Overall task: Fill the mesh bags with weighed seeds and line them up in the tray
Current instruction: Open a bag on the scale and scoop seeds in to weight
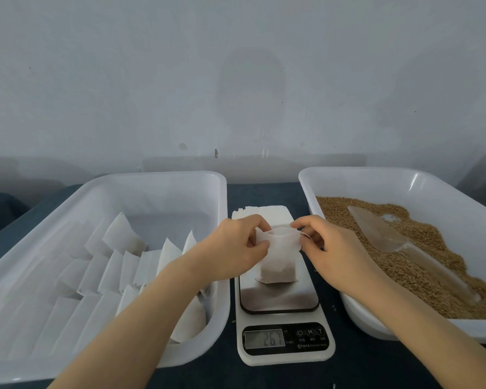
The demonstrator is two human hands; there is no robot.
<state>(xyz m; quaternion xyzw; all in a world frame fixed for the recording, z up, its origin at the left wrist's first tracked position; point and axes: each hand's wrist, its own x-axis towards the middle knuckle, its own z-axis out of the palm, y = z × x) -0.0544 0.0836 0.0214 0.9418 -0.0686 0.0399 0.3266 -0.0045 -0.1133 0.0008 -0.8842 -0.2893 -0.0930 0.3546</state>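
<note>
A white mesh bag [278,266] with brown seeds in its bottom stands on the steel plate of a kitchen scale [281,299]; the display reads about 26.7. My left hand [237,245] pinches the bag's top at its left side. My right hand [324,242] pinches the top at its right side, by the drawstring. A white tray [219,197] on the left holds several filled bags [118,262] standing in rows. The tray on the right [376,175] holds loose brown seeds [421,265] with a clear plastic scoop [387,234] lying in them.
A stack of flat, unfilled white bags [264,211] lies on the dark table behind the scale. A pale wall rises just behind both trays. A few stray seeds lie on the table near the scale.
</note>
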